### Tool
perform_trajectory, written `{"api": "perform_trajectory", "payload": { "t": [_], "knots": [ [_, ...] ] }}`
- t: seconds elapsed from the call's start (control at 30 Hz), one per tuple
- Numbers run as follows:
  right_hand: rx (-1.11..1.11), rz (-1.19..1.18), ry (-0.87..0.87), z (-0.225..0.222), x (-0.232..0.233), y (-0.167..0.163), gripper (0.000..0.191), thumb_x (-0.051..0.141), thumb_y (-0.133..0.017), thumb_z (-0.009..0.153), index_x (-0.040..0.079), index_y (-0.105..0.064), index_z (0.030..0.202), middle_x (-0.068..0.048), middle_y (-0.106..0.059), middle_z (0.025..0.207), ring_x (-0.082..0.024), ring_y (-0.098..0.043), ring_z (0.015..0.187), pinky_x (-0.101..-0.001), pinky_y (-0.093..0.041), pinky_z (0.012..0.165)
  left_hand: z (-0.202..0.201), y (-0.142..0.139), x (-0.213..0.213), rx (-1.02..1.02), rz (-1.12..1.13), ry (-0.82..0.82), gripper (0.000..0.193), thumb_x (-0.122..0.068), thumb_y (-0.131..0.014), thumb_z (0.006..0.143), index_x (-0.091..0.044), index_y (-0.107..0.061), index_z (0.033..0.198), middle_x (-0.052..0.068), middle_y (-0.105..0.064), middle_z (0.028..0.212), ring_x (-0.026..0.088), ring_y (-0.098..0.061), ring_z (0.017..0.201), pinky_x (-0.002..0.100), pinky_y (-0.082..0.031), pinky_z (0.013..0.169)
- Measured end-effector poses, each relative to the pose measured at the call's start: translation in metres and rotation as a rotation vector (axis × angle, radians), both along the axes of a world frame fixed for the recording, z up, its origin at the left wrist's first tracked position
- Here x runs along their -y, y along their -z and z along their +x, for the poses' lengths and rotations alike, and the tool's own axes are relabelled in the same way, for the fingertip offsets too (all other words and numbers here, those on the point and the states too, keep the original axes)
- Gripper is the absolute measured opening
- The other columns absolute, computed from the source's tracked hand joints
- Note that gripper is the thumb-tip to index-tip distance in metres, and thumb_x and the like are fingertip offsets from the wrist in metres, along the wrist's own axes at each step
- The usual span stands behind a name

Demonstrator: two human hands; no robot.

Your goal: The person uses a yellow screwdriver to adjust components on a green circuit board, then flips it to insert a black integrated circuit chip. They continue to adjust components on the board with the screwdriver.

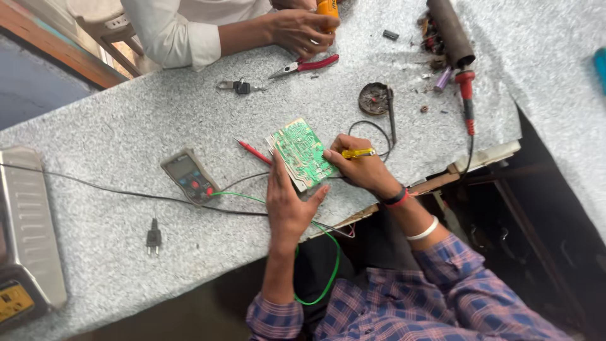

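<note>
Head view shows both hands meeting at a green circuit board (299, 153) near the bench's front edge. The left hand (288, 201) clamps the board's near end from below, tilting it up off the bench (113, 132); its long axis runs away from the person. The right hand (360, 169) closes on a thin yellow-handled tool (358, 153), tip touching the board's right edge. Just left lies a red probe (254, 151), then a grey multimeter (190, 177) trailing black and green leads. Farther off sit red-handled pliers (306, 65) beneath another person's hand (302, 30), and a soldering iron (466, 95). The bench is speckled grey and rough-looking.
</note>
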State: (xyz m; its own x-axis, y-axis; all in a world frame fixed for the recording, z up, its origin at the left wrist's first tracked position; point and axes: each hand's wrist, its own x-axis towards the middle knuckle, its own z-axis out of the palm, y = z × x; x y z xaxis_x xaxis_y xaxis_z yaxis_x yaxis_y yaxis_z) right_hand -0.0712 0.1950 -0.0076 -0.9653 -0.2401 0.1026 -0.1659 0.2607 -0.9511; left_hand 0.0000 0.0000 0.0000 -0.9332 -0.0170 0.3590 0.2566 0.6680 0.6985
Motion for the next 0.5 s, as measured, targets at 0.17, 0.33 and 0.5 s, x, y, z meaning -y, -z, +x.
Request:
{"api": "perform_trajectory", "payload": {
  "t": [0.17,0.33,0.5],
  "knots": [
    [0.056,0.008,-0.028,-0.007,-0.007,0.005,0.026,0.023,-0.07,0.098,0.003,-0.062,0.082,0.003,-0.056,0.062,-0.004,-0.048,0.056,-0.0265,-0.04,0.048,-0.006,0.002,-0.005,0.008,-0.057,-0.022,0.108,-0.045,-0.088,0.078,-0.004,-0.03,0.16,0.032,-0.046,0.152,0.05,-0.046,0.14,0.054,-0.04,0.116],
    [-0.003,0.05,-0.053,-0.013,-0.006,0.007,0.026,0.023,-0.069,0.097,0.003,-0.063,0.082,-0.003,-0.058,0.063,-0.009,-0.051,0.055,-0.0307,-0.042,0.05,-0.006,-0.001,-0.006,0.021,-0.042,-0.031,0.101,-0.037,-0.087,0.074,-0.005,-0.035,0.155,0.033,-0.047,0.147,0.051,-0.048,0.135,0.055,-0.042,0.112],
    [-0.134,0.105,-0.046,-0.01,-0.007,0.017,0.024,0.025,-0.07,0.097,0.004,-0.067,0.087,-0.01,-0.066,0.069,-0.018,-0.064,0.059,-0.0352,-0.049,0.054,-0.001,0.004,-0.012,0.0,-0.026,-0.035,0.098,-0.037,-0.086,0.074,-0.005,-0.038,0.154,0.031,-0.047,0.15,0.049,-0.048,0.138,0.055,-0.043,0.113]
  ]
}}
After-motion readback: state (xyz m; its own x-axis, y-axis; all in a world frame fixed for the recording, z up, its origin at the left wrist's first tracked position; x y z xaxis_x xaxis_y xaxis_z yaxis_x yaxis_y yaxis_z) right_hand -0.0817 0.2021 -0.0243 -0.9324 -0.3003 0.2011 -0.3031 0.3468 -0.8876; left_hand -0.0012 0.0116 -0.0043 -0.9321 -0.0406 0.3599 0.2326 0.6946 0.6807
